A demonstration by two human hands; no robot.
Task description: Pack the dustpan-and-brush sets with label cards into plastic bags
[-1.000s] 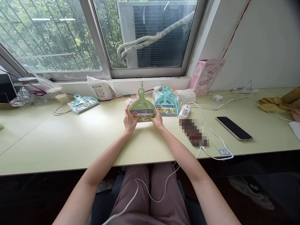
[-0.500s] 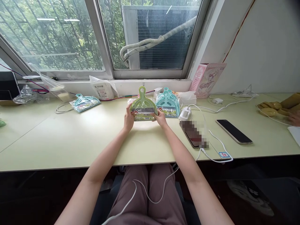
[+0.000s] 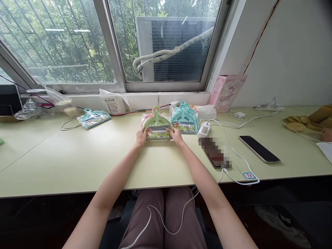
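A green dustpan-and-brush set (image 3: 156, 121) in clear wrap stands at the middle of the desk, its round-holed handle pointing to the window. My left hand (image 3: 141, 136) grips its lower left corner, and my right hand (image 3: 177, 136) its lower right, thumbs on the front label. Behind it shows the edge of a pink set (image 3: 145, 117), mostly hidden. Close by on the right, teal dustpan sets (image 3: 185, 116) lean in a stack. Farther left, another wrapped teal set (image 3: 94, 118) lies on the desk.
Right of my hands are a white charger (image 3: 204, 129), a partly blurred phone (image 3: 215, 154) with a cable, and a dark phone (image 3: 259, 148). A pink box (image 3: 228, 93) and a white packet (image 3: 114, 103) stand by the window. Another person's hand (image 3: 326, 135) shows at the right edge.
Both hands have lowered the green set toward the desk, in front of the pink one, which now shows more at its left. The camera view has tilted up slightly.
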